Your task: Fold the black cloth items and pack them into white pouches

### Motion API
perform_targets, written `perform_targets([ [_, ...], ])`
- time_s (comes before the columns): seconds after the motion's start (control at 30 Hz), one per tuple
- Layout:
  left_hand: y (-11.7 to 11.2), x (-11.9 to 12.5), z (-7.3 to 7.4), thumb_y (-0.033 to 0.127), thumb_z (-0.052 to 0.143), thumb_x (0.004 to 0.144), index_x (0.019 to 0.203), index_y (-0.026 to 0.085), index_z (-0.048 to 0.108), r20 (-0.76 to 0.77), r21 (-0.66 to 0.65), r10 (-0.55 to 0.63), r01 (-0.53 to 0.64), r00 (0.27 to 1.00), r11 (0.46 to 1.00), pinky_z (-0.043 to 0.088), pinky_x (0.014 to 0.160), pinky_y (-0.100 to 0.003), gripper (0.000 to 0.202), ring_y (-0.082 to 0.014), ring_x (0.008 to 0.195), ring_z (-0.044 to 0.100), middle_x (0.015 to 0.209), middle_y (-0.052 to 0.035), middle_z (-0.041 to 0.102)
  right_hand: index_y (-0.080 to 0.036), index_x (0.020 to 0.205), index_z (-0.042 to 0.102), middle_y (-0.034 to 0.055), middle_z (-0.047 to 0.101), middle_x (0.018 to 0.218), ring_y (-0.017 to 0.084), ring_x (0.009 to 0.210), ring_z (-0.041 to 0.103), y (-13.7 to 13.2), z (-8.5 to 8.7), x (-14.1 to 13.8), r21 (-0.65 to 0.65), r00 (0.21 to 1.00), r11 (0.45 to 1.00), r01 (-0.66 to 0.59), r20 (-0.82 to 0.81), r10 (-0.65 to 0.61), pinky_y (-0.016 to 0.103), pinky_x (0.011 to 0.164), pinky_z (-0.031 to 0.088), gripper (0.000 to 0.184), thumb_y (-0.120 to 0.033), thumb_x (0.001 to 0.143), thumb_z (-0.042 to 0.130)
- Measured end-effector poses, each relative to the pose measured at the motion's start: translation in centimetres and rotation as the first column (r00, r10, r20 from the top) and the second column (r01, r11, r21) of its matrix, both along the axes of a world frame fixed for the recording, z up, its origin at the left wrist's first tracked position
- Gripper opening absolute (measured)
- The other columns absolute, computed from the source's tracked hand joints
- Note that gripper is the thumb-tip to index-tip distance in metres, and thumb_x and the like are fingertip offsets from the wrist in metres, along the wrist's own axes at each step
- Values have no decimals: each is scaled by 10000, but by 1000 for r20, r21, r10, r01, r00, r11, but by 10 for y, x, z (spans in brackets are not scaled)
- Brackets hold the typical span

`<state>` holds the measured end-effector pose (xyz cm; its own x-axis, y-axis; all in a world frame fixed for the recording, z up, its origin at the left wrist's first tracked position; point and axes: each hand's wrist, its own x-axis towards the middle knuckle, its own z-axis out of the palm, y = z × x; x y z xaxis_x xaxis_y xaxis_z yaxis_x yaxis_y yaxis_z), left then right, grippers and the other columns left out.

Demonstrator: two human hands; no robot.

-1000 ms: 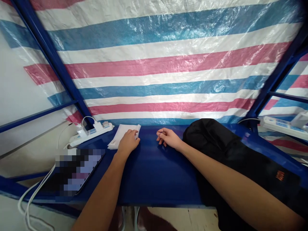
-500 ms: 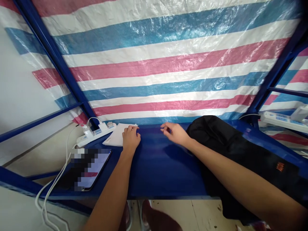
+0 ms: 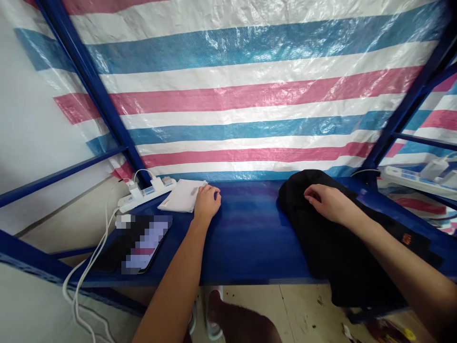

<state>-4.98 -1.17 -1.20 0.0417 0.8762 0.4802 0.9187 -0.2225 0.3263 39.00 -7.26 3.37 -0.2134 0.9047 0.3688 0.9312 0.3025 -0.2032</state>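
Observation:
My left hand (image 3: 208, 201) is at the right edge of a flat white packet (image 3: 178, 196) on the blue shelf. Its fingers curl loosely, with a gap by the thumb and nothing visible in them. I cannot tell whether it presses on the packet. Over a black cloth garment (image 3: 314, 243) with small orange lettering is my right hand (image 3: 325, 204). Its fingers are bent and a little apart, holding nothing that I can see. Whether they touch the cloth is unclear. The garment is bunched at the back and hangs over the shelf's front edge.
A phone (image 3: 152, 245), partly blurred out, lies at the left. Behind it, a white power strip (image 3: 146, 194) holds plugged-in chargers, with white cables (image 3: 106, 238) trailing down. Another power strip (image 3: 416, 181) is at the right. Blue metal posts and a striped plastic sheet (image 3: 243, 100) enclose the shelf.
My right hand has moved right, from above the bare shelf to over the black garment. My left hand has shifted slightly right, to the packet's edge. The view has also shifted a little.

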Motion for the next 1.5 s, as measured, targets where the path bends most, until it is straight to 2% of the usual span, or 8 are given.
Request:
perform_targets([
  [0.17, -2, 0, 0, 217, 555, 997, 1087, 222, 805, 38, -13, -30, 30, 999, 999, 492, 1161, -482, 266, -333, 1204, 593, 1152, -108, 742, -216, 1279, 723, 155, 751, 1219, 368, 1145, 722, -13, -8, -20, 108, 998, 993, -48, 46, 43, 458, 898, 620, 536, -654, 977, 661],
  [0.37, -2, -2, -1, 203, 550, 1000, 1082, 221, 799, 57, -20, -16, 17, 998, 1000, 500, 1146, -486, 263, -332, 1204, 601, 1143, -110, 735, -232, 1270, 743, 129, 776, 1211, 327, 1090, 763, -12, -22, -7, 95, 995, 991, -97, -17, 99, 466, 938, 633, 343, -351, 1032, 526],
  [0.53, 0, 3, -1, 208, 560, 999, 1077, 217, 800, 52, -4, -45, 46, 998, 999, 490, 1164, -484, 253, -330, 1199, 606, 1144, -115, 736, -182, 1340, 702, 178, 769, 1265, 374, 1128, 762, 4, 8, 0, 210, 999, 977, -22, -41, 31, 515, 1017, 603, 386, -296, 1052, 471],
  [0.7, 1, 5, 0, 261, 552, 1035, 1126, 216, 777, 169, 45, -66, 59, 983, 997, 481, 1190, -472, 247, -307, 1216, 645, 1200, -113, 752, -180, 1412, 691, 174, 746, 1381, 368, 1265, 719, 10, 44, -70, 239, 966, 952, -191, -127, 226, 509, 1124, 554, 417, -313, 1084, 471],
  [0.9, 7, -5, 4, 459, 384, 1146, 1300, 205, 690, 524, -37, 66, -55, 849, 998, 562, 1088, -436, 426, -275, 1199, 722, 1329, -130, 767, -280, 1198, 833, 49, 835, 1189, 283, 1141, 776, 34, 41, -146, -174, 666, 674, -718, -454, 592, 416, 1061, 596, 373, -539, 1075, 595],
  [1.17, 6, 0, -3, 312, 586, 1028, 1365, 175, 709, 101, -31, -102, 105, 990, 994, 442, 1277, -500, 384, -331, 1423, 615, 1454, -153, 708, -205, 1205, 784, 125, 813, 1167, 288, 1083, 754, 96, -22, -120, -137, 910, 907, -398, -185, 371, 393, 964, 581, 373, -518, 1036, 671],
  [1.3, 5, 7, -3, 244, 504, 1025, 1520, 215, 639, -9, -153, -283, 278, 959, 948, 413, 1305, -485, 514, -302, 1498, 563, 1586, -103, 641, -212, 1112, 776, 158, 812, 1090, 349, 1005, 763, 81, -24, -116, -108, 960, 960, -258, 86, 268, 417, 855, 572, 544, -715, 1035, 580],
  [1.5, 2, 11, 9, 266, 585, 942, 1585, 255, 600, -56, -279, -199, 176, 978, 944, 452, 1241, -530, 644, -370, 1398, 591, 1529, -97, 664, -187, 1118, 757, 185, 820, 1048, 391, 970, 777, 72, -18, -104, -184, 963, 958, -219, 120, 243, 416, 778, 549, 565, -726, 991, 643],
])
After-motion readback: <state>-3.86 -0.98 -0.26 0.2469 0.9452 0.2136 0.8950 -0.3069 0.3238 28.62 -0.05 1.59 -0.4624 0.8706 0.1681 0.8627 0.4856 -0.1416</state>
